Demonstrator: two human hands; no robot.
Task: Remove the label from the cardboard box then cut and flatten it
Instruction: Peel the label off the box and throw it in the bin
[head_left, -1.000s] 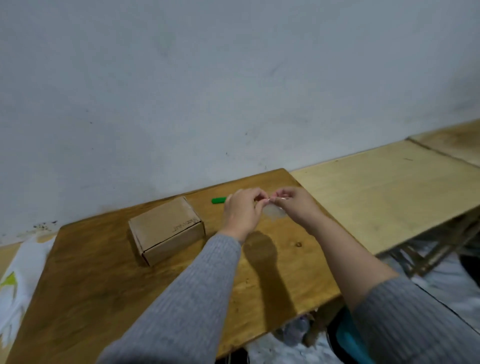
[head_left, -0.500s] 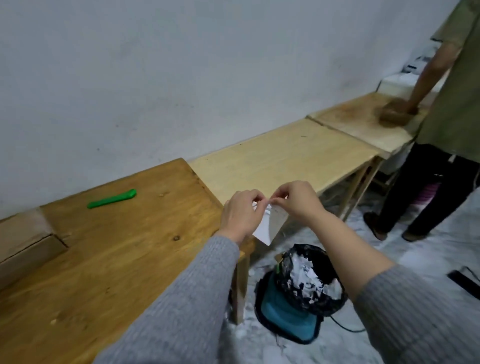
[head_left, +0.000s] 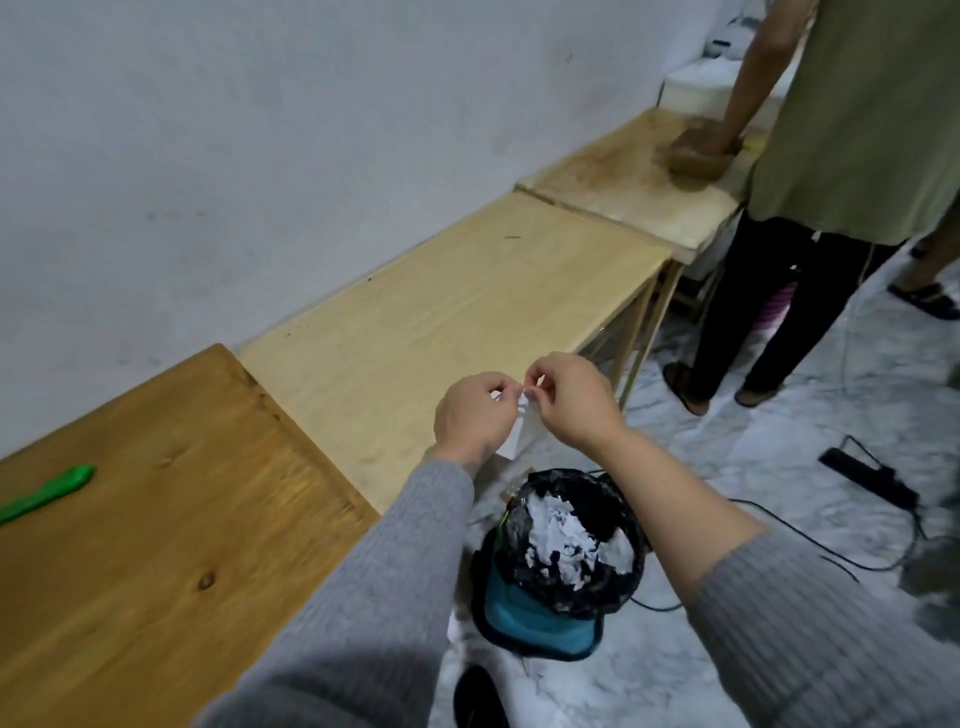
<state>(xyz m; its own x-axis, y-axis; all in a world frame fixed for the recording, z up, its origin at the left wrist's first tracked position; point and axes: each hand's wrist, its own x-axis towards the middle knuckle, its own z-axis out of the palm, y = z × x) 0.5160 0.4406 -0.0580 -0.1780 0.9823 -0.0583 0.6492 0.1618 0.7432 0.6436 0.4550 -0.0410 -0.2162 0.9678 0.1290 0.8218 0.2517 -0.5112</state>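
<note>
My left hand (head_left: 475, 415) and my right hand (head_left: 569, 400) pinch the top edge of a white peeled label (head_left: 522, 434) between them, in the air over the front edge of the pale table. The label hangs down from my fingertips, just above a bin (head_left: 563, 561). A green cutter (head_left: 44, 493) lies on the dark wooden table (head_left: 156, 571) at the far left. The cardboard box is out of view.
The bin is teal with a black liner, holds torn white paper and stands on the floor below my hands. A pale wooden table (head_left: 441, 312) runs along the wall. Another person (head_left: 831, 182) stands at the far table, hand on a brown object. Cables and a power strip (head_left: 867, 478) lie on the floor.
My view has swung right, away from the box, which has left the frame. Both hands have carried the label from over the dark table to above the bin.
</note>
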